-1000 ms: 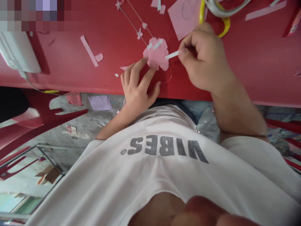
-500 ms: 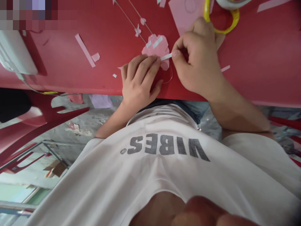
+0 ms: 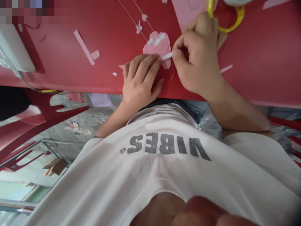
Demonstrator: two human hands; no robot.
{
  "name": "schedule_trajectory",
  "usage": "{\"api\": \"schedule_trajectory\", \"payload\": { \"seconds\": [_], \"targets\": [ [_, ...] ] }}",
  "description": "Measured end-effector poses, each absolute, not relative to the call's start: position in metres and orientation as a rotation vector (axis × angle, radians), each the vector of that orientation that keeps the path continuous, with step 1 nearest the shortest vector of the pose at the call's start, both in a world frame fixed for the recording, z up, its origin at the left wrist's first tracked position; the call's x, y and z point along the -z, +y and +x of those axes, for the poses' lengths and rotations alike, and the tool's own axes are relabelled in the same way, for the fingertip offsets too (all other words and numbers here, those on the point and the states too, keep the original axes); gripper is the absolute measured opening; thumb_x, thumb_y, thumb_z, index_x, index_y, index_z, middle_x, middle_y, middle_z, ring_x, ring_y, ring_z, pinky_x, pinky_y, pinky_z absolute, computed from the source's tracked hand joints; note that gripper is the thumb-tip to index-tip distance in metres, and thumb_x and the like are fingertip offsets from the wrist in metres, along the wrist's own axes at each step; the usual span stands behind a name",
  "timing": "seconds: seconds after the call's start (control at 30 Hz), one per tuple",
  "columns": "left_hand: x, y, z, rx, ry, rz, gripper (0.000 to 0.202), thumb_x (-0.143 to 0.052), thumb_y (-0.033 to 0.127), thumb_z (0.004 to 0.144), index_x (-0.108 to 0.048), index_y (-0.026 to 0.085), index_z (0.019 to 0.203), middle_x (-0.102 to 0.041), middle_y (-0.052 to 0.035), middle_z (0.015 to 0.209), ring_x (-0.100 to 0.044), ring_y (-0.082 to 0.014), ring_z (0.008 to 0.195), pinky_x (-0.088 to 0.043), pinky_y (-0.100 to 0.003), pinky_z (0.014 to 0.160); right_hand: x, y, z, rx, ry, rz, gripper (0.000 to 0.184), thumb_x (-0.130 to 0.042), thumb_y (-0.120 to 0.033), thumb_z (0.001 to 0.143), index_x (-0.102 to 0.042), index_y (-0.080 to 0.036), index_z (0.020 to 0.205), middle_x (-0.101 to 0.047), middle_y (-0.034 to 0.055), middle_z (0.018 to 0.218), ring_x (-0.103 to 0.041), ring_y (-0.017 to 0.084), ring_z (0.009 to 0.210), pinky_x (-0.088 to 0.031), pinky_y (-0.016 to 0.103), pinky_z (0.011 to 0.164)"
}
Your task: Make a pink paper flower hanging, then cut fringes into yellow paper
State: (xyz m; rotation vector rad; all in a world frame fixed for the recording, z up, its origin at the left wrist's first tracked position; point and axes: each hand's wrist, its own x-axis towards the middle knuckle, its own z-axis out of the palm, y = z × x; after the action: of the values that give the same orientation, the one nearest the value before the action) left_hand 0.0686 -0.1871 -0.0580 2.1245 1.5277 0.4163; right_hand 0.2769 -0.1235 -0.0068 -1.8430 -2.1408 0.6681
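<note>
A pink paper flower (image 3: 158,44) with strips of white tape on it lies on the red table (image 3: 258,56). My left hand (image 3: 141,80) presses on its lower left part, with the fingers covering that edge. My right hand (image 3: 197,53) pinches a short strip of white tape (image 3: 167,56) between thumb and finger, its far end at the flower. A thin wire loop (image 3: 172,75) curves out beneath the flower. Yellow-handled scissors (image 3: 231,20) and a pink paper sheet (image 3: 188,9) lie just beyond my right hand.
A thin wire with small pink paper pieces (image 3: 138,28) runs across the table. Pink paper strips (image 3: 84,47) lie to the left, near a white appliance (image 3: 14,47). Below the table edge are a red plastic chair (image 3: 44,116) and a lilac paper sheet (image 3: 100,100) on the concrete floor.
My left hand has moved up onto the flower and covers more of it. My right hand has brought the tape strip closer to the flower, and the scissors sit lower in view.
</note>
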Motion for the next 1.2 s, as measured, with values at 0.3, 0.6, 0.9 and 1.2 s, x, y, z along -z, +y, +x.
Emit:
{"api": "schedule_trajectory", "payload": {
  "seconds": [0.3, 0.6, 0.9, 1.2],
  "targets": [
    [0.058, -0.187, 0.069, -0.433, 1.522, 2.113, 0.058, -0.054, 0.053, 0.110, -0.055, 0.036, 0.165, -0.057, -0.0132, 0.171, -0.045, -0.0461, 0.164, -0.032, -0.075, 0.134, 0.012, -0.123, 0.277, -0.655, -2.161, -1.819, 0.016, -0.065, -0.013, 0.094, -0.064, -0.029, 0.095, -0.070, 0.0104, 0.138, -0.062, 0.037, 0.137, -0.043, 0.058, 0.111],
    [0.054, -0.185, 0.071, -0.342, 1.523, 2.041, 0.057, -0.055, 0.051, 0.109, -0.056, 0.035, 0.164, -0.055, -0.0125, 0.173, -0.041, -0.0472, 0.167, -0.028, -0.076, 0.137, 0.013, -0.122, 0.278, -0.635, -2.130, -1.829, 0.017, -0.062, -0.013, 0.096, -0.065, -0.031, 0.095, -0.072, 0.0083, 0.135, -0.066, 0.035, 0.137, -0.047, 0.056, 0.109],
    [0.054, -0.188, 0.070, -0.401, 1.551, 2.113, 0.052, -0.055, 0.049, 0.109, -0.060, 0.038, 0.159, -0.060, -0.0095, 0.169, -0.047, -0.0439, 0.163, -0.035, -0.075, 0.134, 0.006, -0.127, 0.275, -0.647, -2.158, -1.792, 0.019, -0.062, -0.013, 0.098, -0.073, -0.027, 0.103, -0.072, 0.0108, 0.138, -0.066, 0.038, 0.139, -0.048, 0.059, 0.113],
    [0.053, -0.186, 0.070, -0.367, 1.540, 2.074, 0.056, -0.050, 0.049, 0.111, -0.057, 0.037, 0.165, -0.058, -0.0102, 0.171, -0.046, -0.0439, 0.165, -0.032, -0.074, 0.136, 0.017, -0.127, 0.270, -0.487, -2.207, -1.811, 0.018, -0.069, -0.008, 0.091, -0.072, -0.024, 0.098, -0.074, 0.0118, 0.136, -0.067, 0.036, 0.134, -0.049, 0.054, 0.110]
  ]
}}
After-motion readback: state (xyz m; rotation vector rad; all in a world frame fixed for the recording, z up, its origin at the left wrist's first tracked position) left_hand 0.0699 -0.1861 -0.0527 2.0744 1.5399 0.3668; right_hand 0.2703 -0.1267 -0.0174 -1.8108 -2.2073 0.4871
